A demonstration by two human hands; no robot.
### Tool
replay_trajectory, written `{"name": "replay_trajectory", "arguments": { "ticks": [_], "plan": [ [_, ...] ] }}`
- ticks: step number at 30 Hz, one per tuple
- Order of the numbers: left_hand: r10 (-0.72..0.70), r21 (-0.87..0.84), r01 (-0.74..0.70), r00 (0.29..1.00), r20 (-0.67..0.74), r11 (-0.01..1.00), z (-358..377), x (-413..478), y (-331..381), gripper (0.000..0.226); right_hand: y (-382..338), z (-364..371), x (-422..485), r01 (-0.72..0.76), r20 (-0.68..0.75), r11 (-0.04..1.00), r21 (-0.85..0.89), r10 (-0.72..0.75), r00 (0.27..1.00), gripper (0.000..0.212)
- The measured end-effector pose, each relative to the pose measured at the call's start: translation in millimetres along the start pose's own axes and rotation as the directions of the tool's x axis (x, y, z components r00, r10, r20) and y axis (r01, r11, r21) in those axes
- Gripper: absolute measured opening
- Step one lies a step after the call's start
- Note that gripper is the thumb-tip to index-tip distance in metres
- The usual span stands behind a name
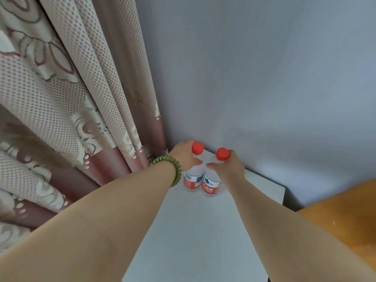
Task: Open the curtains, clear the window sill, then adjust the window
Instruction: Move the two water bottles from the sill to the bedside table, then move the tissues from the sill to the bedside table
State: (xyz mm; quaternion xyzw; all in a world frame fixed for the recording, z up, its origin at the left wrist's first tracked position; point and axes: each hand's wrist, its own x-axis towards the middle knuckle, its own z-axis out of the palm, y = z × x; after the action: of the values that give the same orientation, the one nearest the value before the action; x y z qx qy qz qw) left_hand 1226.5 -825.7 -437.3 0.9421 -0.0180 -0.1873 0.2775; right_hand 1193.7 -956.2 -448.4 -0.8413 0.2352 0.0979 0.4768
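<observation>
Two clear water bottles with red caps and red labels stand upright side by side on a white table top (195, 231), close to the wall. My left hand (184, 154) grips the neck of the left bottle (193, 180). My right hand (232, 166) grips the neck of the right bottle (211, 185). A green bead bracelet (173, 169) circles my left wrist. The patterned pink and cream curtain (77, 98) hangs gathered at the left, its hem just beside my left hand. No window or sill shows in this view.
A plain grey-blue wall (264, 78) rises right behind the bottles. The white surface ends in a corner at the right (282, 188). An orange wooden surface (341, 216) lies at the lower right.
</observation>
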Motion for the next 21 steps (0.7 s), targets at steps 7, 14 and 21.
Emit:
{"name": "replay_trajectory", "arguments": {
  "ticks": [7,14,21],
  "plan": [
    [-0.058,0.043,0.056,0.997,0.052,0.998,-6,-5,0,0.061,-10,1,2,0.008,0.082,0.998,-0.066,-0.002,0.997,0.046],
    [-0.047,0.037,0.044,0.996,0.078,0.998,-28,-27,6,0.086,-39,-5,-20,0.111,-0.031,0.939,-0.327,-0.128,0.991,0.045],
    [-0.018,-0.073,0.010,0.994,-0.112,0.997,-87,-78,9,0.049,-96,-4,-72,0.270,-0.055,0.918,-0.291,-0.298,0.953,0.035]
  ]
}}
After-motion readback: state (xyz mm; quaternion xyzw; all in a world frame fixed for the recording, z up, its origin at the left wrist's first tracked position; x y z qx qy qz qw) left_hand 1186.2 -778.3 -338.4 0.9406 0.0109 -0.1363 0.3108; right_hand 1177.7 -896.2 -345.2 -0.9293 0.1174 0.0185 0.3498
